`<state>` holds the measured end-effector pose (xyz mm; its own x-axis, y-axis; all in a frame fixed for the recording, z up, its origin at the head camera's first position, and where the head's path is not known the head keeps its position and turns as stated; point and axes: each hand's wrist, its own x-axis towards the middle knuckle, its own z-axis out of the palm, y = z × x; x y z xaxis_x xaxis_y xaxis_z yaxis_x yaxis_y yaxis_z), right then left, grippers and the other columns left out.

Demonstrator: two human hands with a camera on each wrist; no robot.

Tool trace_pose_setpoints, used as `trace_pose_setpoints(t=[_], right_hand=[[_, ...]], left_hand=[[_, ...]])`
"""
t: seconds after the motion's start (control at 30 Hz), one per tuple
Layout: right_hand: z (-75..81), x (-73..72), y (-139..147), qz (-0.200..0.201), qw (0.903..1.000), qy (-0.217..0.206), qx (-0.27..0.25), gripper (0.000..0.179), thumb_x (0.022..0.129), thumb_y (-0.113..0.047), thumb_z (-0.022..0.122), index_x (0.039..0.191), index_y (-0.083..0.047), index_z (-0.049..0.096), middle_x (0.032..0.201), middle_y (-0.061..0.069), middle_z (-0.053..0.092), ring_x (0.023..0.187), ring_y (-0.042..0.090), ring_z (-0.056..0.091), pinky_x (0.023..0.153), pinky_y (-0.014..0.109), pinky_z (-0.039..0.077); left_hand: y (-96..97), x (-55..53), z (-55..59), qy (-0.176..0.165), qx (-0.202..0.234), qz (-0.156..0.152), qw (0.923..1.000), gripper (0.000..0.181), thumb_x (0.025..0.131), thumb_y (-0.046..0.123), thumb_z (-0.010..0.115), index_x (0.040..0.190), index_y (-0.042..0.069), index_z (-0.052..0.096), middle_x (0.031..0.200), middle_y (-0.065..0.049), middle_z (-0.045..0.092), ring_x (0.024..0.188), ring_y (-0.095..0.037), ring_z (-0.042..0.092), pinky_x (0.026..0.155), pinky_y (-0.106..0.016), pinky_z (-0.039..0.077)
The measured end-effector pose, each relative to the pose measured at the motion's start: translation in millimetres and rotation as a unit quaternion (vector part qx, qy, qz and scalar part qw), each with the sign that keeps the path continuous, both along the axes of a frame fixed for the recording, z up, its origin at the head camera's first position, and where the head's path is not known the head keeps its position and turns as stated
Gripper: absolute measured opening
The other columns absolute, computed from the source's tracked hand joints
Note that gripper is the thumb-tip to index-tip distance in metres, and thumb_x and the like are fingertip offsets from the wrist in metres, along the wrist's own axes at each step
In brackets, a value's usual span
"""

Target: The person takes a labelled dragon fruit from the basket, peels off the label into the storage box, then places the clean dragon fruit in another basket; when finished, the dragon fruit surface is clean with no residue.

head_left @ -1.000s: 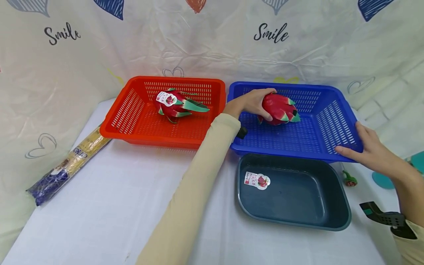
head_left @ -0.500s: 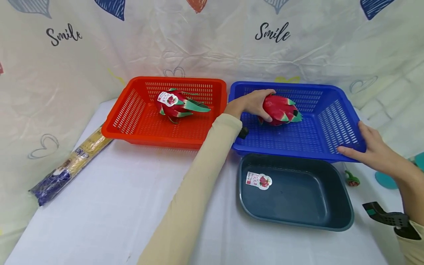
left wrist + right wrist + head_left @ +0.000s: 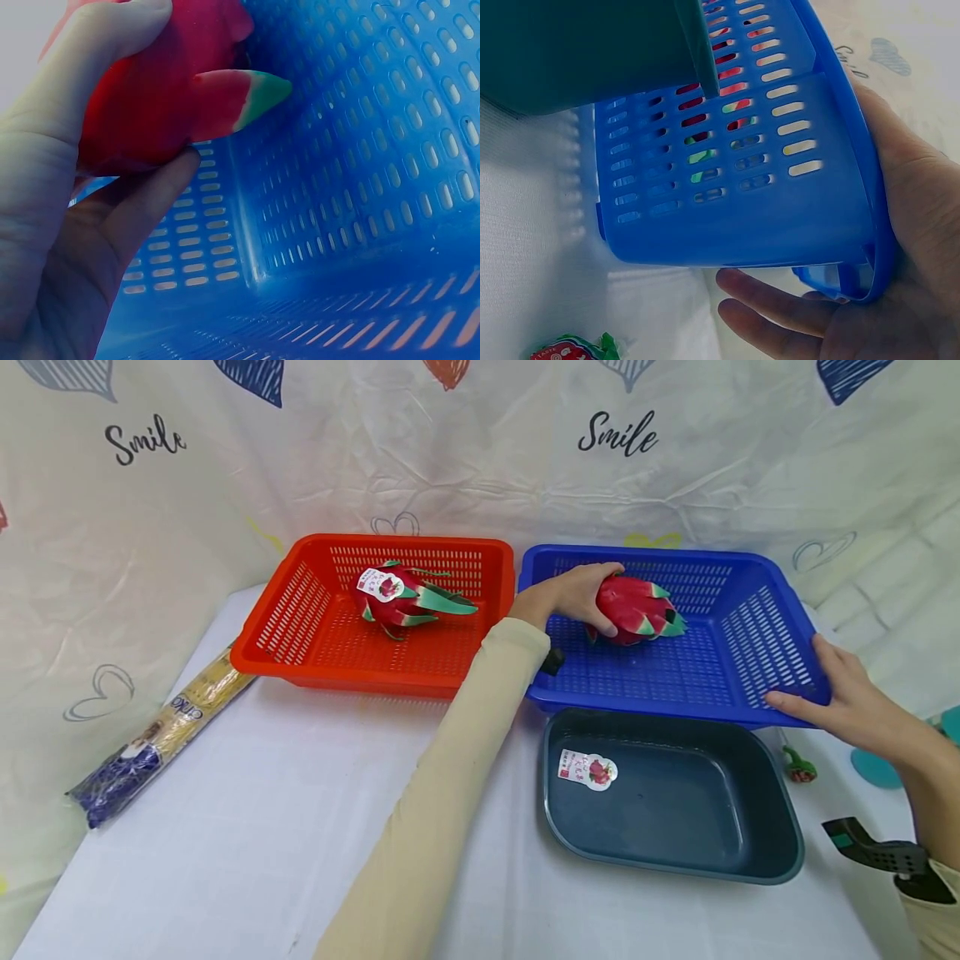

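In the head view my left hand (image 3: 576, 591) reaches into the blue basket (image 3: 761, 643) and grips a dragon fruit (image 3: 637, 604), red with green-tipped scales. The left wrist view shows the thumb on top of this fruit (image 3: 142, 97) and a finger beneath it. My right hand (image 3: 862, 702) holds the basket's front right corner, thumb over the rim. Seen from the right wrist, two fingers (image 3: 772, 311) extend below the blue basket (image 3: 810, 225). Another dragon fruit (image 3: 412, 597), bearing a white sticker, lies in the red basket (image 3: 360, 675) to the left.
A dark teal tub (image 3: 660, 818) stands in front of the blue basket, with a dragon fruit sticker (image 3: 588, 770) inside. Left lies a long pasta packet (image 3: 161, 727). By the tub's right side are a small red-and-green item (image 3: 801, 768) and a turquoise round thing (image 3: 876, 768).
The head view has shifted very slightly. Both hands, the fruits and the baskets keep their places.
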<state>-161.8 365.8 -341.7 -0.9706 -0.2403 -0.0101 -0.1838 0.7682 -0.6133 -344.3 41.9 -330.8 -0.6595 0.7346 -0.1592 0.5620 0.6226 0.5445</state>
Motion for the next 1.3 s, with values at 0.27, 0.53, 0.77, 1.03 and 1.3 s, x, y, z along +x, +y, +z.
trace_pose_setpoints(t=[0.27, 0.53, 0.77, 1.03, 1.3], right_hand=[[-0.7, 1.8, -0.6, -0.014, 0.9996, -0.025, 0.002, 0.099, 0.093, -0.023, 0.059, 0.154, -0.015, -0.019, 0.152, 0.036, -0.015, 0.116, 0.065, 0.016, 0.080, 0.083, 0.024], [-3.2, -1.2, 3.2, -0.007, 1.0000, -0.003, 0.002, 0.101, 0.090, -0.019, 0.064, 0.156, -0.016, -0.012, 0.148, 0.039, 0.004, 0.110, 0.061, 0.031, 0.081, 0.075, 0.030], [-3.9, -2.4, 5.0, -0.005, 0.9999, 0.009, 0.004, 0.100, 0.088, -0.016, 0.066, 0.156, -0.013, -0.006, 0.144, 0.039, 0.014, 0.104, 0.055, 0.037, 0.077, 0.071, 0.040], [-2.1, -1.9, 0.9, -0.006, 1.0000, -0.007, 0.001, 0.101, 0.090, -0.018, 0.064, 0.155, -0.015, -0.013, 0.149, 0.039, 0.003, 0.109, 0.060, 0.031, 0.081, 0.076, 0.031], [-2.4, -2.2, 1.4, -0.009, 0.9998, -0.017, 0.003, 0.099, 0.092, -0.021, 0.061, 0.154, -0.011, -0.016, 0.150, 0.041, -0.006, 0.112, 0.065, 0.024, 0.084, 0.079, 0.023]], left_hand=[[-0.2, 1.1, 0.7, 0.007, -0.017, 0.009, 0.9998, 0.098, 0.083, 0.041, 0.071, 0.155, 0.010, 0.013, 0.157, -0.004, 0.029, 0.139, -0.016, 0.034, 0.107, -0.024, 0.043], [-0.2, 1.7, 1.5, -0.021, -0.038, 0.023, 0.9988, 0.099, 0.083, 0.044, 0.070, 0.156, 0.011, 0.011, 0.157, -0.004, 0.028, 0.140, -0.015, 0.033, 0.110, -0.025, 0.041], [-0.1, 3.7, 3.9, -0.013, -0.041, 0.034, 0.9985, 0.100, 0.082, 0.051, 0.069, 0.156, 0.011, 0.015, 0.155, -0.005, 0.028, 0.138, -0.015, 0.034, 0.109, -0.024, 0.042], [-2.0, 6.1, 7.5, -0.022, -0.042, 0.072, 0.9963, 0.101, 0.078, 0.061, 0.067, 0.155, 0.015, 0.021, 0.154, -0.002, 0.031, 0.137, -0.014, 0.035, 0.106, -0.023, 0.045], [0.9, 7.2, 8.3, -0.029, -0.046, 0.086, 0.9948, 0.097, 0.080, 0.063, 0.063, 0.155, 0.017, 0.021, 0.156, 0.000, 0.030, 0.138, -0.013, 0.034, 0.107, -0.023, 0.044]])
